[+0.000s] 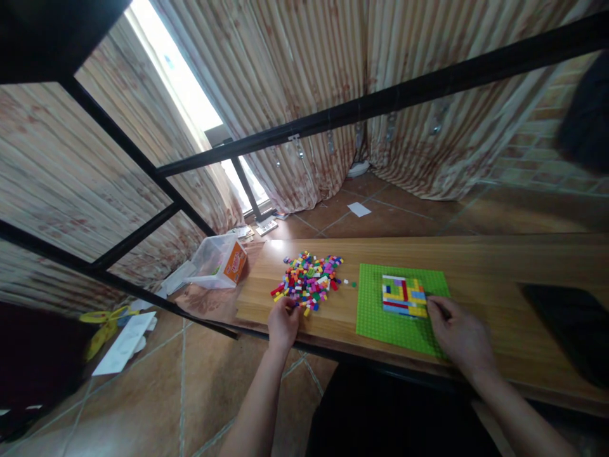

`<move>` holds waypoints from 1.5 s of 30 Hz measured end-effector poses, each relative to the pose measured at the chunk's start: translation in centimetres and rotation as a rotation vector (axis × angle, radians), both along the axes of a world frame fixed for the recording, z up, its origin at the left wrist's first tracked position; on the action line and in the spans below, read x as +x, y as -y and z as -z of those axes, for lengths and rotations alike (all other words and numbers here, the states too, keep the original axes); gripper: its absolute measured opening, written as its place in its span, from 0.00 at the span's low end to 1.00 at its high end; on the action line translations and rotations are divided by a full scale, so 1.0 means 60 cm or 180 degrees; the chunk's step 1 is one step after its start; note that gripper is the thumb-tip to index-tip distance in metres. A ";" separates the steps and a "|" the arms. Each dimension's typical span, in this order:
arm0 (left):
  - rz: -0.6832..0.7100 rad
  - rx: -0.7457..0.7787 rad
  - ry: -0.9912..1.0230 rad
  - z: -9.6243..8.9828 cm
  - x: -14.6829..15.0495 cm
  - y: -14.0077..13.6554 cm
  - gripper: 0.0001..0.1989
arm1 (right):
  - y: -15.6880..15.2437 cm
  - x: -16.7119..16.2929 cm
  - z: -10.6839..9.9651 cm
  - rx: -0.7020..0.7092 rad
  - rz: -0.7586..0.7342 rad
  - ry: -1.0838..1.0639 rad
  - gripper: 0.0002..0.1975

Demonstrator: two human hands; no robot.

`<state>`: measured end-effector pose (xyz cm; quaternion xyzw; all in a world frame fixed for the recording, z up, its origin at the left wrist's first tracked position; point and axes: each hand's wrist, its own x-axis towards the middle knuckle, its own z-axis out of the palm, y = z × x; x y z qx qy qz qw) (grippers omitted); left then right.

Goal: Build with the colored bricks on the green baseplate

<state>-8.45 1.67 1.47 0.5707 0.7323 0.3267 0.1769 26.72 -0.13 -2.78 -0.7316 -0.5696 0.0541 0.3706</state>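
Observation:
My left hand (284, 324) is at the near edge of a heap of small coloured toy bricks (311, 279). Its fingers are pinched together among the bricks, and what is between them is too small to make out. On a green studded baseplate (371, 317) lies a low, flat brick build (403, 297) in yellow, blue, red and white. My right hand (459, 330) has its thumb and finger closed at the right edge of that build; the fingertips are partly hidden. A white brick (346, 281) and a small green one (354, 285) lie between heap and baseplate.
The narrow wooden table (485, 266) bears a dark flat object (566, 327) at the right. Beyond its left end stands a clear plastic box (209, 257) with an orange label. A black metal rail (333, 117) crosses ahead, with curtains (304, 63) behind. Papers lie on the tiled floor.

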 end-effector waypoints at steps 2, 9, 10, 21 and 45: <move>-0.0083 0.0107 0.0262 -0.001 -0.002 -0.001 0.08 | -0.001 -0.001 -0.001 0.0025 -0.0031 -0.0024 0.19; 0.0204 0.0413 0.1584 -0.020 0.061 -0.005 0.15 | -0.002 -0.008 -0.011 0.0005 -0.0114 -0.0221 0.16; 0.0344 0.0306 0.1747 -0.024 0.080 -0.003 0.15 | -0.002 -0.009 -0.012 0.0020 -0.0127 -0.0231 0.15; 0.1162 -0.0327 0.1928 -0.031 0.234 -0.042 0.09 | -0.002 -0.016 -0.024 0.0050 -0.0134 -0.0394 0.14; 0.1385 -0.0914 0.0858 -0.026 0.298 -0.136 0.06 | -0.004 -0.016 -0.027 0.0086 -0.0187 -0.0505 0.12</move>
